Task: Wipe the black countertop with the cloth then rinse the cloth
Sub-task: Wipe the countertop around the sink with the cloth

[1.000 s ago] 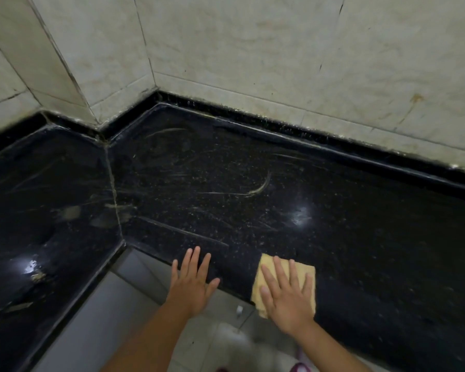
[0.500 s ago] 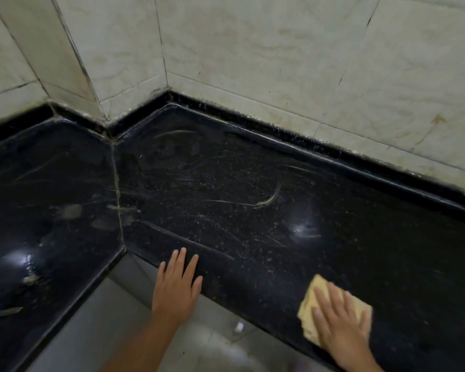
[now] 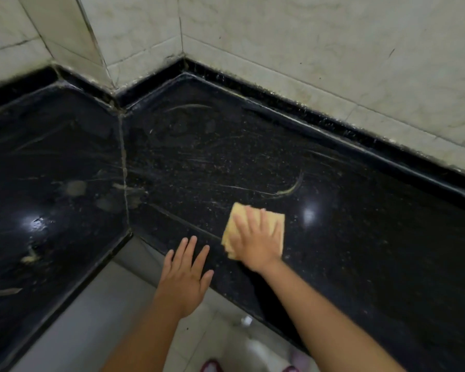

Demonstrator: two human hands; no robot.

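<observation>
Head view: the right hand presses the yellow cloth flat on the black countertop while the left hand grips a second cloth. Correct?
Not quite. In the head view the left hand holds nothing; it lies open at the black countertop edge. The right hand presses the yellow cloth.

You see a yellow cloth (image 3: 255,226) on your speckled black countertop (image 3: 360,237), streaked pale, below cream marbled wall tiles (image 3: 306,44).

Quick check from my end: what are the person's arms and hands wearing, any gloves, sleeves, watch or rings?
Nothing that shows. The left hand and right hand are bare, with no gloves and no rings visible, though the picture is slightly blurred. Both forearms are uncovered up to the bottom edge of the head view, with no sleeve, watch or bracelet in sight.
</observation>
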